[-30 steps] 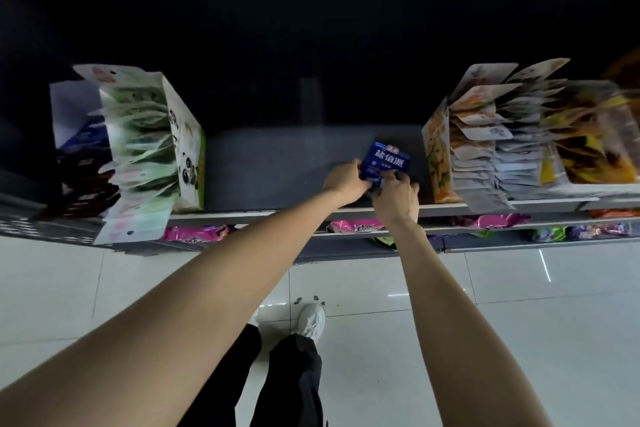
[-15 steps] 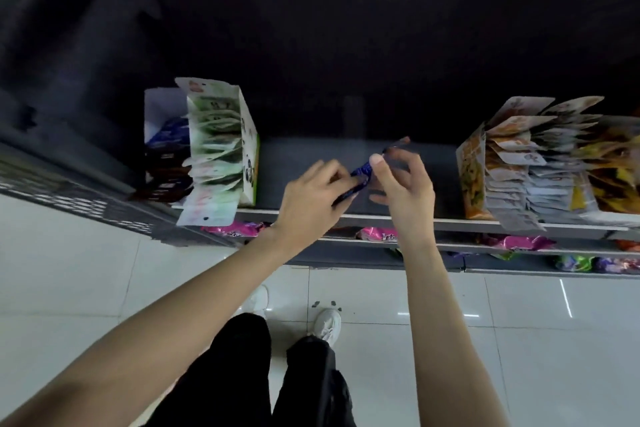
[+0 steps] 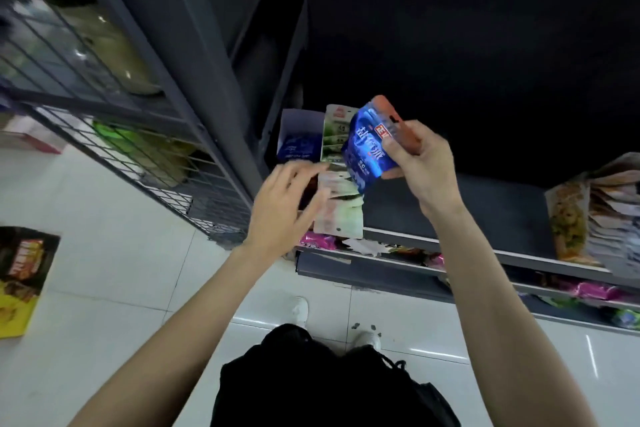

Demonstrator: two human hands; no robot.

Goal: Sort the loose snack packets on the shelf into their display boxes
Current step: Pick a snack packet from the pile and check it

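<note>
Fingers [image 3: 398,149] of right hand [image 3: 420,163] pinch blue packet [image 3: 367,152] | left hand [image 3: 284,204] spread, empty, blurred | box [image 3: 301,135] half-hidden

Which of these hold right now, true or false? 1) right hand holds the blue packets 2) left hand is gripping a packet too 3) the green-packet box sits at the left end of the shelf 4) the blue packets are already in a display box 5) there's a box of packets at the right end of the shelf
1) True: the right hand pinches the blue packets.
2) False: the left hand is open with spread fingers, in front of the green-packet box, gripping nothing.
3) True: it stands at the left end of the shelf.
4) False: they are held up in the air above the shelf.
5) True: an orange-fronted box stands there.
</note>
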